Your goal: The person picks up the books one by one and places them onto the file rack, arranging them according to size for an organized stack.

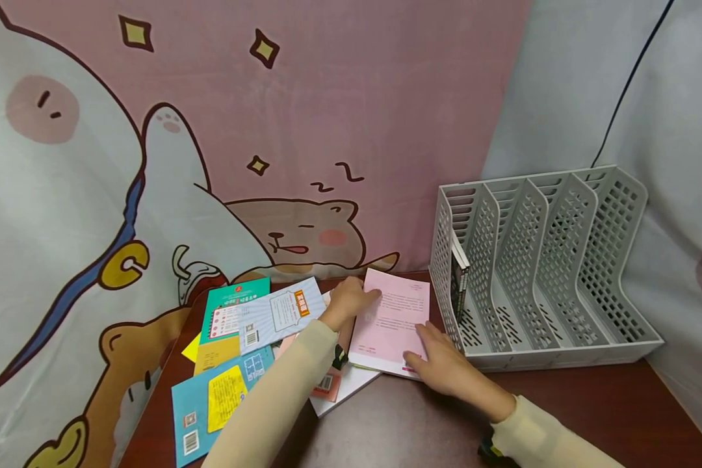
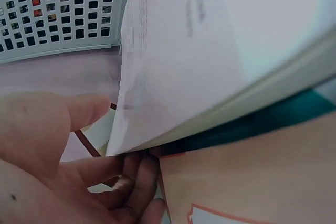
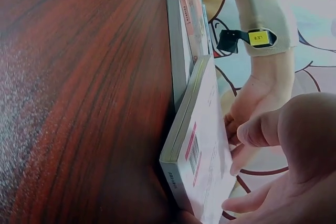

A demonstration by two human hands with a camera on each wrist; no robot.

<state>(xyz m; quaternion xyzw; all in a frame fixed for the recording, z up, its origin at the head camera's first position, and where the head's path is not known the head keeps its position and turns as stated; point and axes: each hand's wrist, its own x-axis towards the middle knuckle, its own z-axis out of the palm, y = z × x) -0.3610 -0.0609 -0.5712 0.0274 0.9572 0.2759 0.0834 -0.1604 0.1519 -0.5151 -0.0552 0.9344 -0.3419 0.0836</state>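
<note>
A pink paperback book (image 1: pixel 389 318) lies back cover up, its left part resting on other books. My left hand (image 1: pixel 348 302) grips its upper left edge; in the left wrist view the fingers (image 2: pixel 139 182) curl beneath that edge, the thumb above. At the lower right, my right hand (image 1: pixel 441 361) holds the book by its side, thumb over the cover. The right wrist view shows the book's spine (image 3: pixel 176 184) slightly raised and tilted. Beneath it are a thick white book (image 1: pixel 351 390) and a salmon-coloured book (image 1: pixel 326 387).
Left of the hands, several books overlap: a green one (image 1: pixel 240 296), a pale blue one (image 1: pixel 283 312) and a blue one with a yellow panel (image 1: pixel 187 396). At right stands a grey perforated file rack (image 1: pixel 561 361), with thin dark books (image 1: pixel 459 279) in its leftmost compartment.
</note>
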